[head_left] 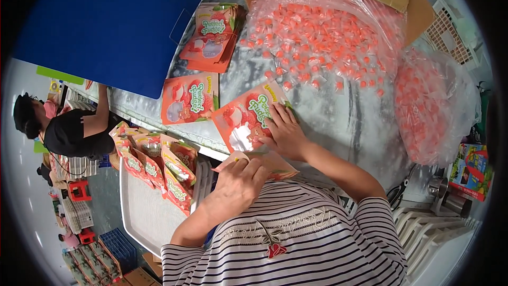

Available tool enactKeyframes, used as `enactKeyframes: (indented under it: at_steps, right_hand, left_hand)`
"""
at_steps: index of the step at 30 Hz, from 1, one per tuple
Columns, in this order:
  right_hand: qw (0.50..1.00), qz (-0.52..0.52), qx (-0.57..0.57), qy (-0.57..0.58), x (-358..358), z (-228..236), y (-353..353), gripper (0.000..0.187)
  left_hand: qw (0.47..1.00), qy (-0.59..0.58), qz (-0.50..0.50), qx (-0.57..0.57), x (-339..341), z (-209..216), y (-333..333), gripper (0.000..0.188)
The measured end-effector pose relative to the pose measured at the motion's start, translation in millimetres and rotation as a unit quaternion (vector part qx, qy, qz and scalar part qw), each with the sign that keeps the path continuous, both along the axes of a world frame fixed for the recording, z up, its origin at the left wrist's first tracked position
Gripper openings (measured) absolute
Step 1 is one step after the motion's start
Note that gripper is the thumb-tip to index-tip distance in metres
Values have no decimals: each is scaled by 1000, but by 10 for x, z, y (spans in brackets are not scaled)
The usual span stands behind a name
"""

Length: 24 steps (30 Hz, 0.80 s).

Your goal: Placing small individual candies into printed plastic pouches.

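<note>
Left hand (237,186), fingers curled, pinches a raised pouch (275,165) extending rightward past them; right hand (286,133), fingers loosely spread, a flat pouch (239,119) under their tips.

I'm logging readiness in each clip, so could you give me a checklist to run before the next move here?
1. Left hand gripping the held pouch: ok, fingers closed on it.
2. Right hand on the flat pouch: ok, resting along its right side.
3. Held pouch's contents: cannot tell, its inside is hidden.
4. Wrapped sweets contained: not ok, some lie loose on the table.
5. Pouches at the white tray neatly aligned: not ok, they overlap at angles.
</note>
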State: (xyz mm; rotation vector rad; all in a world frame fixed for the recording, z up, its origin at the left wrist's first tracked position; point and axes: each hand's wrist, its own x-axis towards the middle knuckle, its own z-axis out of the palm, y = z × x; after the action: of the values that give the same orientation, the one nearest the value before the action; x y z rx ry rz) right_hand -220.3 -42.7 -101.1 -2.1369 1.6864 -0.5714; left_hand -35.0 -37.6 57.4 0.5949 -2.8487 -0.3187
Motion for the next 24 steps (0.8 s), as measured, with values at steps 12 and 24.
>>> enactKeyframes:
  at_steps: [12,24]
  right_hand:
    - [981,-125,-150,-14,-716,-5,-546,52]
    - [981,-135,-141,22,-849,-125,-359,48]
  left_hand:
    - [998,20,46,29,57,-49,53,16]
    - [997,34,57,49,77,-103,53,15]
